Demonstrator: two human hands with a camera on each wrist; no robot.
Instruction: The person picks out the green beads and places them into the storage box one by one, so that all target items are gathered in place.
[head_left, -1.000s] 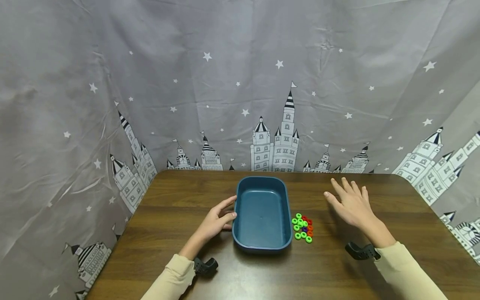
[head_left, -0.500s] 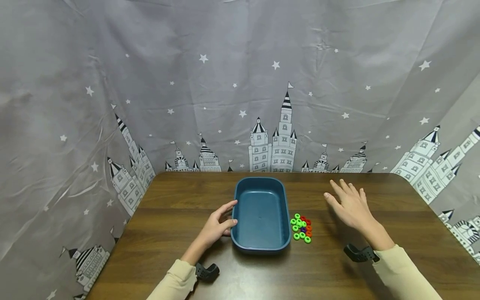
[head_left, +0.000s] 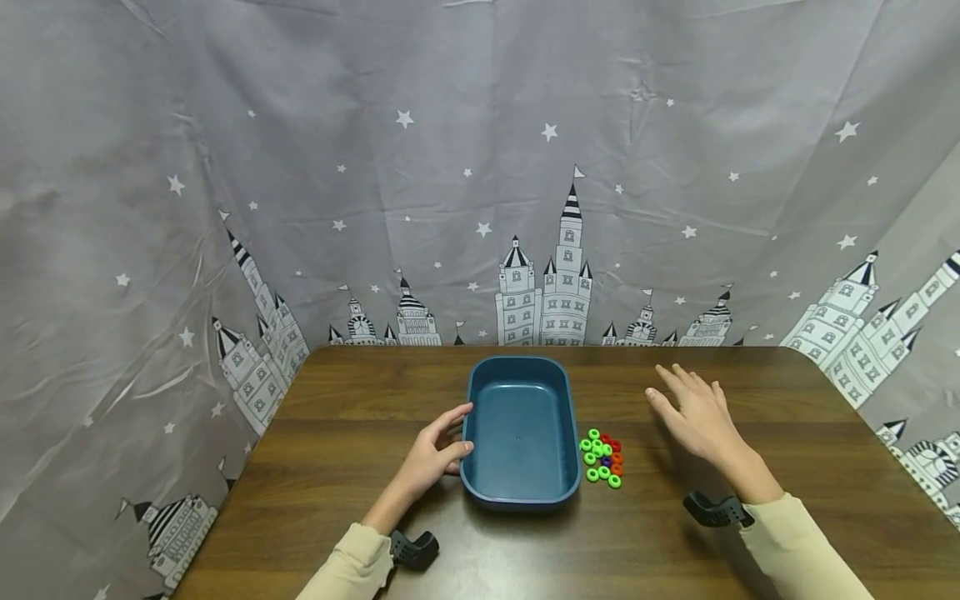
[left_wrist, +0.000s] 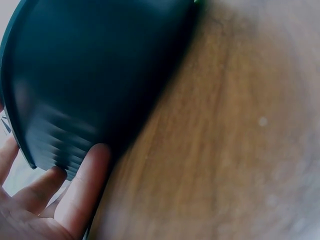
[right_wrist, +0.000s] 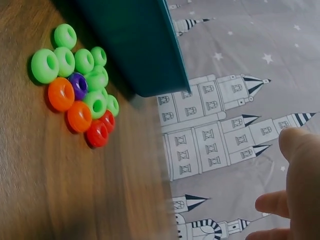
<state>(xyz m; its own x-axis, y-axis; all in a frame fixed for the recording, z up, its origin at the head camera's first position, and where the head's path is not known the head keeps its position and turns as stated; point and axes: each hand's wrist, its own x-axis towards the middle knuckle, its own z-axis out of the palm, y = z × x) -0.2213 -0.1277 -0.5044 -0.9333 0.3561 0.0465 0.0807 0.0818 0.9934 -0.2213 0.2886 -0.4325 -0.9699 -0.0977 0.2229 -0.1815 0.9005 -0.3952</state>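
A dark teal rectangular plastic bin stands upright on the table with nothing in it. My left hand rests at its left side; in the left wrist view the fingers touch the ribbed outer wall, not wrapped round the rim. Just right of the bin lies a loose cluster of ring-shaped beads: several green beads, orange beads, red beads and a purple bead. To the right of them my right hand hovers over the table, fingers extended, holding nothing.
The brown wooden table ends at a grey curtain printed with castles and stars. A black wrist camera mount sits at the left wrist and another camera mount at the right.
My right hand has dropped slightly and turned a little to the left. The head view has shifted slightly. The left hand stays at the bin, and the beads lie as before.
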